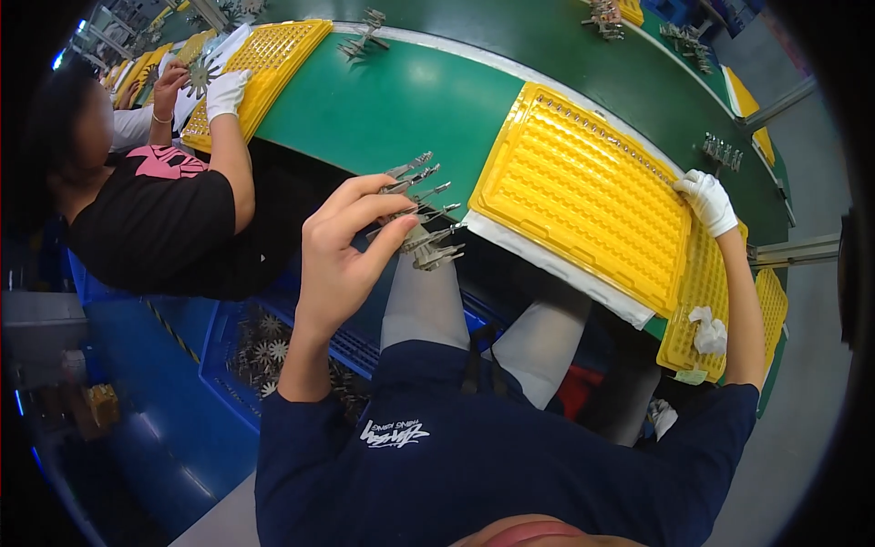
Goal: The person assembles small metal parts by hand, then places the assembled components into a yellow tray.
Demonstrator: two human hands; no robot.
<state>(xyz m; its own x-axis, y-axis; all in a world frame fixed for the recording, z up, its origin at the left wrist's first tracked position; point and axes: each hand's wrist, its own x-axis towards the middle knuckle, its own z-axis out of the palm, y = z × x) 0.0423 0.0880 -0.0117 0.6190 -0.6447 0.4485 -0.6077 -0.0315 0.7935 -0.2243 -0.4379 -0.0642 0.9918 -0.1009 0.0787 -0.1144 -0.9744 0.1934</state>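
Observation:
My bare left hand [351,237] grips a spoked metal rack [427,246] with small shiny metal parts on its arms. It holds this rack in the air, left of the yellow tray [583,196]. My right hand [707,202], in a white glove, is at the tray's far right corner with its fingers pinched together. Whatever they hold, if anything, is too small to make out. Along the tray's far edge runs a row of small metal parts [592,126]; the other rows of pockets show no parts.
The tray lies on a green worktable [401,109]. More yellow trays [697,301] lie at the right, one with crumpled white paper [709,330]. Another spoked rack [363,41] stands farther back. A co-worker [164,201] sits at the left. Below, a blue crate [228,365] holds spoked metal pieces.

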